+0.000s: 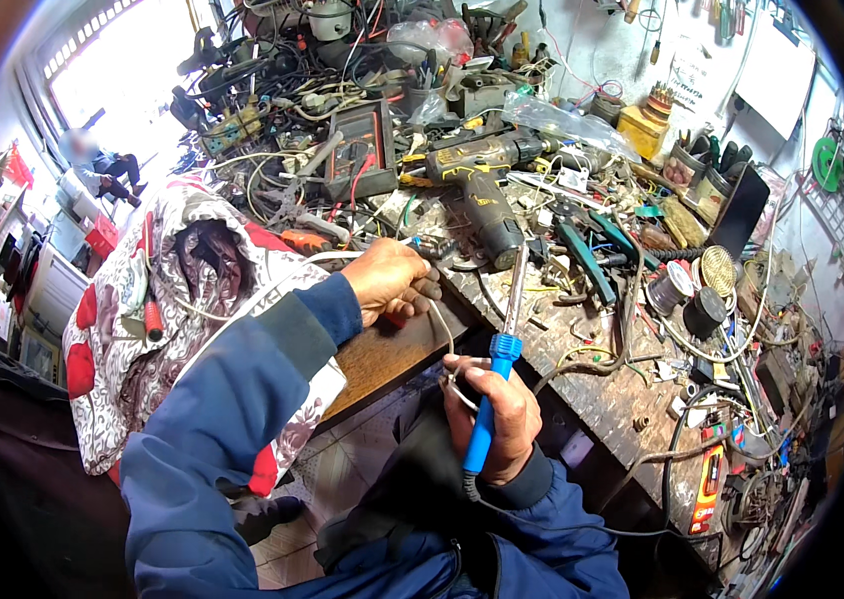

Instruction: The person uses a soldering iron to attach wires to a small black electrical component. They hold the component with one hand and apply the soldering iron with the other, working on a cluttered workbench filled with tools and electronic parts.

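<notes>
My right hand (504, 414) is closed around the blue handle of a soldering iron (487, 424), its metal shaft pointing up and away over the bench edge. The thumb and fingers of that hand are also against a thin pale cable (447, 327). My left hand (392, 282) has curled fingers on the same cable, which runs back across my left sleeve. What lies under those fingertips is partly hidden. Left of my arm is a white and grey patterned cloth (122, 384) with red patches. A red-tipped controller (152, 317) on a cord rests on it.
A drill (487, 195), a multimeter (360, 150) and teal-handled pliers (585, 262) lie among cluttered tools on the workbench (582, 369). Solder spools (670, 290) stand at right. The iron's black cord (592, 531) trails rightward. A person (102, 165) sits at far left.
</notes>
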A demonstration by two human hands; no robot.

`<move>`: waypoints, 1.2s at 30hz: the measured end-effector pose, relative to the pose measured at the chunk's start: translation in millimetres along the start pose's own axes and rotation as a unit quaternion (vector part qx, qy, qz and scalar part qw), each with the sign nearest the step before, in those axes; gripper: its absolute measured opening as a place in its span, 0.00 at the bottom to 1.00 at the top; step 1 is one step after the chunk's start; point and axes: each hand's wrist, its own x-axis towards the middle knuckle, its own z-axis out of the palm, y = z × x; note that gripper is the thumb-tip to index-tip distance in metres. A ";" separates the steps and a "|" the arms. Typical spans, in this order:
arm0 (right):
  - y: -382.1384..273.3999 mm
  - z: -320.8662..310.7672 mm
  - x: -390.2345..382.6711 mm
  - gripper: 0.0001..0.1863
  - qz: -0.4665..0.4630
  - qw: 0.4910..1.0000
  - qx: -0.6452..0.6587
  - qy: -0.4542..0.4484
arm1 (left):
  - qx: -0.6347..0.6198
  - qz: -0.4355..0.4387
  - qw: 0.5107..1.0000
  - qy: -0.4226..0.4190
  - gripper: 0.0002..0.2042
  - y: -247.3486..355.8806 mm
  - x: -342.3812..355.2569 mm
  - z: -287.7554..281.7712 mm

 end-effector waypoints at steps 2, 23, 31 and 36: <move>3.3 1.1 2.1 0.28 0.002 1.000 -0.007 0.001 | 0.027 0.012 0.999 -0.017 0.10 -2.4 -6.3 0.6; 12.0 2.2 12.3 0.30 0.069 0.997 -0.038 0.008 | 0.553 0.484 0.645 0.212 0.30 -10.0 -19.4 -1.1; -0.8 2.1 3.5 0.30 0.054 0.998 -0.034 0.010 | 0.568 0.422 0.695 0.132 0.23 -3.9 -34.6 -6.9; 3.5 -1.3 1.9 0.26 0.083 0.995 -0.018 0.052 | 0.646 0.392 0.652 -0.063 0.25 -2.9 -112.2 -27.0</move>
